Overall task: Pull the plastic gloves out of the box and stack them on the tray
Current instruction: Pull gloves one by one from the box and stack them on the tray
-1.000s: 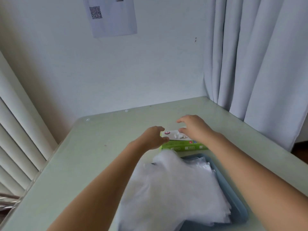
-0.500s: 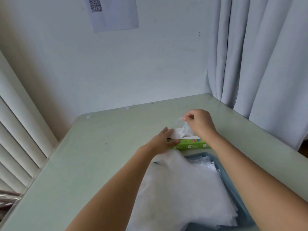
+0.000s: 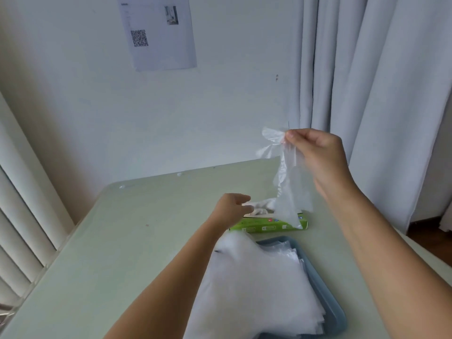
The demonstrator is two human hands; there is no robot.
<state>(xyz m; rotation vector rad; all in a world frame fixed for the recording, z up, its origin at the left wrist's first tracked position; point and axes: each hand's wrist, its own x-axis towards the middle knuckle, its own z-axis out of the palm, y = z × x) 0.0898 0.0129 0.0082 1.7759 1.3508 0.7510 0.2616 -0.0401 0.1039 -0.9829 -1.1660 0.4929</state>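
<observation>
Clear glove (image 3: 292, 192); white-translucent glove stack (image 3: 254, 289); blue-grey tray (image 3: 325, 299); lime green box (image 3: 269, 226); pale green table (image 3: 122, 253); grey curtain (image 3: 379, 81); QR-code paper (image 3: 159, 33).

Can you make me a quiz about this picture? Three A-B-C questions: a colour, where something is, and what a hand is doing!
1. What colour is the shallow plastic tray under the pile of thin plastic gloves? A. Red. B. Yellow. C. Blue.
2. Where is the flat green cardboard box? A. Inside the tray. B. On the pale green table, beyond the tray. C. On the floor.
3. What is the right hand doing? A. Pinching a clear plastic glove in the air. B. Lying flat on the table. C. Gripping the curtain.
Answers: 1 C, its rim shows blue. 2 B, it sits past the tray's far rim. 3 A, thumb and finger pinch the glove's top.
</observation>
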